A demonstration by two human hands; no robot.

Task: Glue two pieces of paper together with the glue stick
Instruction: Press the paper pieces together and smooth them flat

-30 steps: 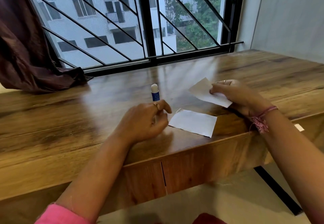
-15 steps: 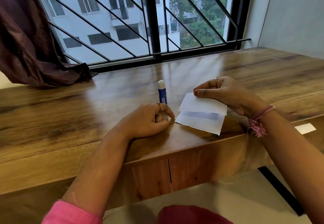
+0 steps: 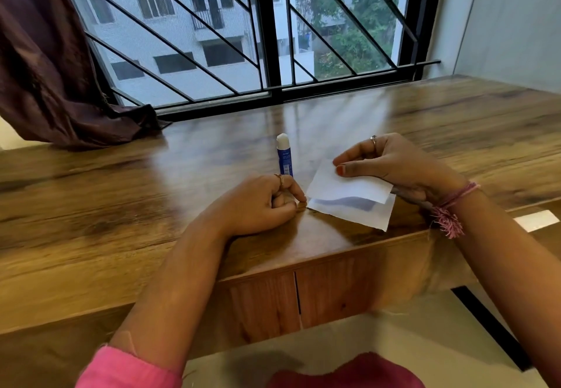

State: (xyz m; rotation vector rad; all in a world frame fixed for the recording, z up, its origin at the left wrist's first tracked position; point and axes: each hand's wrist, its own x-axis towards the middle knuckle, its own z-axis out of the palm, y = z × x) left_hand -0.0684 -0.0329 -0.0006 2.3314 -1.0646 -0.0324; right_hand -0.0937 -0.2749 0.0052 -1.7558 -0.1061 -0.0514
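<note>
Two white paper pieces lie near the front edge of the wooden table [image 3: 121, 205]. The lower paper [image 3: 364, 216] rests flat. My right hand [image 3: 391, 166] pinches the upper paper [image 3: 343, 187] by its far edge and holds it just over the lower one, offset toward the back, casting a shadow on it. My left hand [image 3: 258, 205] rests on the table with curled fingers, its index fingertip at the lower paper's left corner. A blue glue stick [image 3: 284, 158] with a white cap stands upright just behind my left hand.
A dark curtain [image 3: 45, 69] hangs over the table's back left. A barred window [image 3: 273, 38] runs along the back and a wall [image 3: 510, 23] closes the right. A small white scrap [image 3: 535, 220] lies on a lower ledge at right. Drawer fronts [image 3: 334, 290] sit under the table edge.
My right hand lifted the second paper from the table's right and brought it left over the first one. My left hand has stayed at the lower paper's corner.
</note>
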